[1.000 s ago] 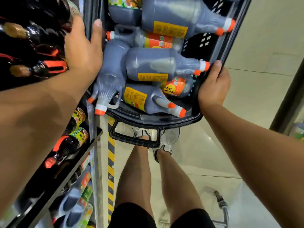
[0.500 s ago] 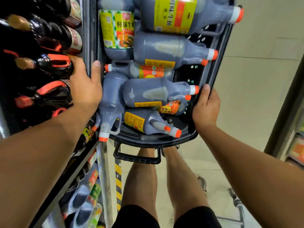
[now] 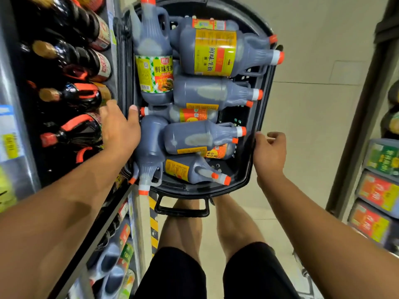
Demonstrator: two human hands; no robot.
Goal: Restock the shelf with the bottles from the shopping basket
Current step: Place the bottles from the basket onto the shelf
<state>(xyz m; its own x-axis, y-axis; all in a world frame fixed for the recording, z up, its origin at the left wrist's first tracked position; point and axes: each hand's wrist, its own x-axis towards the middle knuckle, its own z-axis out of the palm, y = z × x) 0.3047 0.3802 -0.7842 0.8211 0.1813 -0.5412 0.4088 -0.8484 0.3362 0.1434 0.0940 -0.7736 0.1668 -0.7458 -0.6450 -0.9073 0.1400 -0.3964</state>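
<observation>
A black shopping basket (image 3: 250,167) sits in front of me at shelf height, filled with several grey soy sauce bottles (image 3: 200,137) with orange caps, all lying on their sides. The biggest bottle (image 3: 218,52), with a yellow label, lies at the far end. My left hand (image 3: 119,130) grips the basket's left rim, thumb inside and fingers outside against the shelf. My right hand (image 3: 269,154) is beside the right rim with its fingers loosely curled; only the thumb tip touches the rim.
The shelf (image 3: 101,225) on the left holds dark glass bottles (image 3: 71,96) with red handles, and more bottles on lower levels. Boxed goods (image 3: 375,195) fill the shelf on the right. The basket's handle (image 3: 182,212) hangs above my knees. Tiled aisle floor lies below.
The basket has come lower and nearer in view, showing its far end. My right hand has loosened from the right rim. My left hand stays on the left rim.
</observation>
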